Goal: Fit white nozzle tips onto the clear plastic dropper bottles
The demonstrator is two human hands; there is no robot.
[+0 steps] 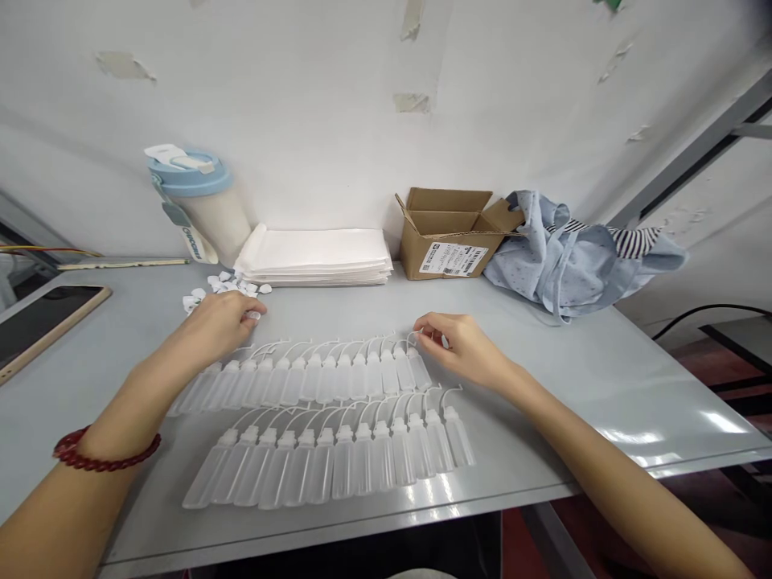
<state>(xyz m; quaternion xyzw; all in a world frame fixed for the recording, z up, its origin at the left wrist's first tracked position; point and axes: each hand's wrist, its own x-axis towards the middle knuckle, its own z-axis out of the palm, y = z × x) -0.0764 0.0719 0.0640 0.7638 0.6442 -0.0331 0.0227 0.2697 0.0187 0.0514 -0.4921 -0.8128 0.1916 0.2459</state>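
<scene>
Two rows of translucent plastic bottles with thin curved cap straps lie on the grey table, a back row (314,378) and a front row (326,470). My left hand (226,322) is pinched on a small white piece (253,316), beside a pile of small white pieces (223,283). At the right end of the back row, my right hand (455,342) has its thumb and forefinger together at the tip of the last bottle's strap (412,338).
Behind the rows stand a stack of white envelopes (319,253), an open cardboard box (449,241) and a blue-lidded cup (211,209). Blue cloth (572,265) lies at the right. A phone (51,318) rests at the left.
</scene>
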